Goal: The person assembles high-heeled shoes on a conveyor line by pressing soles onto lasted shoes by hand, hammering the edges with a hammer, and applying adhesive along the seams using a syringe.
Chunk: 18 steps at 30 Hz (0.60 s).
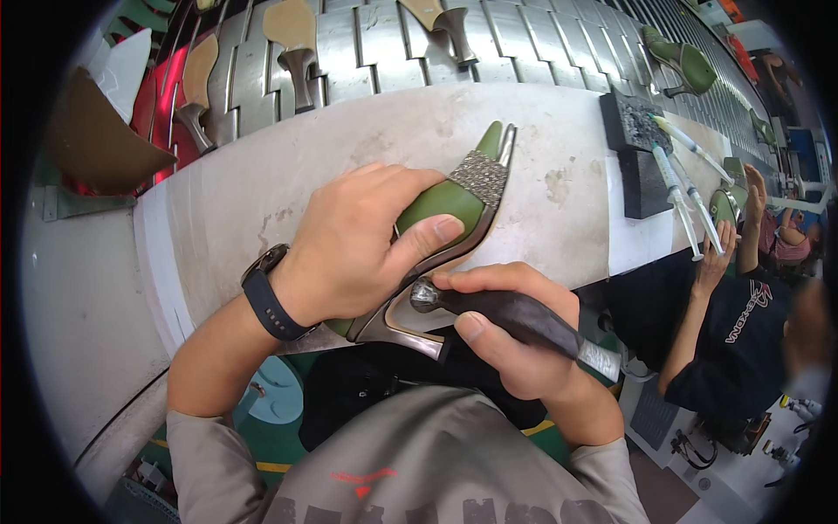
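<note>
Your left hand (353, 236) clasped the green shoe (441, 206), toe toward one o'clock. Your right hand (532, 371) gripped the tool (515, 320), head toward ten.

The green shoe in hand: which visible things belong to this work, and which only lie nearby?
In use:
green heeled shoe, held by the left hand
dark-handled tool, in the right hand

Apparently just lying about:
syringes by the black block
other shoes on the metal conveyor

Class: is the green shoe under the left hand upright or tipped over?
The green shoe is tipped on its side: its sole faces right and its heel points sideways rather than down.
</note>
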Available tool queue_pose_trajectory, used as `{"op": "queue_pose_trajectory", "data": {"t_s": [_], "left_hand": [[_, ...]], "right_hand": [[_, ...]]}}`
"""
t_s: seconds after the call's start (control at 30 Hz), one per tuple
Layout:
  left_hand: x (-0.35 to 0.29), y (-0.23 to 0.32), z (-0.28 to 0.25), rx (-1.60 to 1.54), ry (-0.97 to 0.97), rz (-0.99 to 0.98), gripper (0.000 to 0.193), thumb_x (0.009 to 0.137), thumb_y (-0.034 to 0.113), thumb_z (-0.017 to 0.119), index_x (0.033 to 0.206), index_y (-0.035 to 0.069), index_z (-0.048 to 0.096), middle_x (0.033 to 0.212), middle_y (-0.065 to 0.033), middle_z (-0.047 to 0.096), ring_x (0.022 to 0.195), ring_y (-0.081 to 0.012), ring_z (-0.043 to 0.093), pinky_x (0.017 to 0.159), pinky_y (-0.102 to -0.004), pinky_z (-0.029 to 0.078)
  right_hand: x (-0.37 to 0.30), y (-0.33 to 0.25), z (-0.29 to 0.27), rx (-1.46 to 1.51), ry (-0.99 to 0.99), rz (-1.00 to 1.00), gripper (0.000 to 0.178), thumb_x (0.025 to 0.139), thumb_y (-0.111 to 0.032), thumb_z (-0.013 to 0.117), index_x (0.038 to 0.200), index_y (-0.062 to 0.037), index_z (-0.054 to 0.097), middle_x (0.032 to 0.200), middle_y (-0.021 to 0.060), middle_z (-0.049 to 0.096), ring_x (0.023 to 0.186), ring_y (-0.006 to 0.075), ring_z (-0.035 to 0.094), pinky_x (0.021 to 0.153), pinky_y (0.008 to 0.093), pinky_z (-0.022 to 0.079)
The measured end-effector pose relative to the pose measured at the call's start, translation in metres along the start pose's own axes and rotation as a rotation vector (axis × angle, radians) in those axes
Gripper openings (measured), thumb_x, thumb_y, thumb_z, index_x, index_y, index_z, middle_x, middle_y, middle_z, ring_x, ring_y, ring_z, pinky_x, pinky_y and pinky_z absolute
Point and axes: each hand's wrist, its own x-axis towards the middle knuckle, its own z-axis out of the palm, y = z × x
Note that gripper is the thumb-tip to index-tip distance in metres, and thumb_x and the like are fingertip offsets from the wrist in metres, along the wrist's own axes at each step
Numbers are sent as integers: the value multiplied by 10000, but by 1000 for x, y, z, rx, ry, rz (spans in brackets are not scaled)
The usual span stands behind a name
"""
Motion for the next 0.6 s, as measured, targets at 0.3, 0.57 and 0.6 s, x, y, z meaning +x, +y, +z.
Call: {"op": "queue_pose_trajectory", "data": {"t_s": [0.3, 0.57, 0.6], "left_hand": [[26, 28, 7, 182, -81, -167, 901, 783, 399, 920, 1463, -38, 522, 1100, -278, 722, 997, -459, 717, 866, -488, 572], [24, 25, 8, 85, -81, -148, 802, 750, 289, 934, 1383, -30, 556, 972, -220, 715, 863, -444, 706, 742, -498, 555], [24, 22, 6, 85, -82, -151, 802, 750, 289, 934, 1383, -30, 556, 972, -220, 715, 863, -444, 706, 742, -498, 555]], "right_hand": [[11, -42, -52, -156, 247, -346, 448, 948, -165, 819, 1260, 74, 605, 1269, 344, 708, 1213, 379, 717, 1073, 446, 558], [50, -23, -49, 65, 110, 31, 226, 958, -4, 741, 1168, 42, 671, 1203, 188, 783, 1002, 107, 704, 880, 265, 561], [54, -22, -47, 104, 111, 58, 225, 957, -1, 738, 1167, 45, 671, 1186, 182, 787, 992, 105, 705, 876, 263, 561]]}}
